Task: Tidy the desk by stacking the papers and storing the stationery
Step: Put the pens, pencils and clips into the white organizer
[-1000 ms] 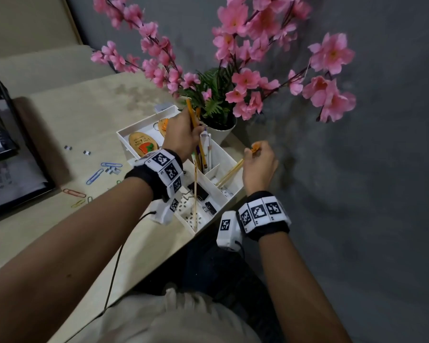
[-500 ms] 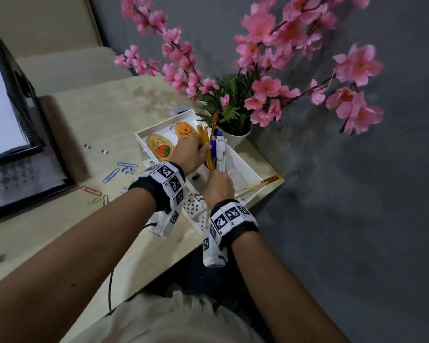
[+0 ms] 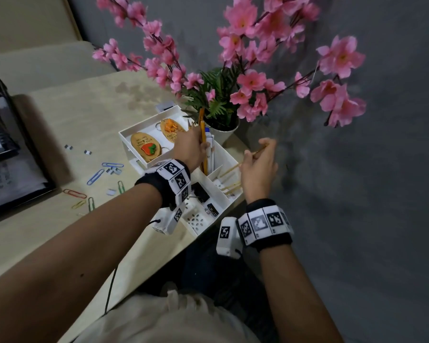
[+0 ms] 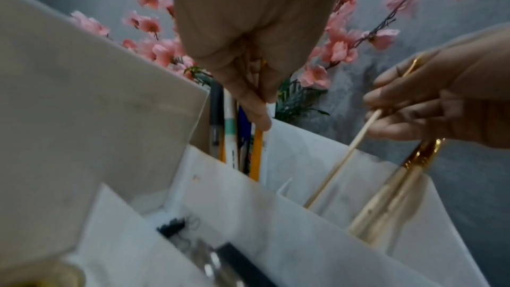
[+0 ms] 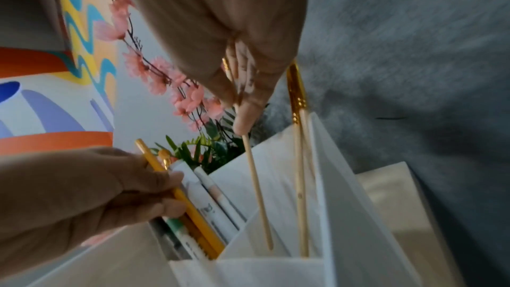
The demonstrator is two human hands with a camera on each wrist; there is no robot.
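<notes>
A white desk organiser stands at the desk's right edge. My left hand grips yellow pencils that stand with pens in its tall back compartment; the left wrist view shows the fingers curled round a yellow pencil. My right hand is just right of the organiser and pinches a thin wooden stick whose lower end is inside the right compartment. Gold-collared brushes lean in that same compartment beside the stick.
Coloured paper clips and loose staples lie on the desk left of the organiser. Two wooden keychains sit in its shallow tray, black binder clips in the front section. A potted pink flower plant stands right behind. A black document tray is far left.
My right hand has moved from beside the left hand at the pen compartment out to the right, and now pinches the stick. My left hand stays on the pencils.
</notes>
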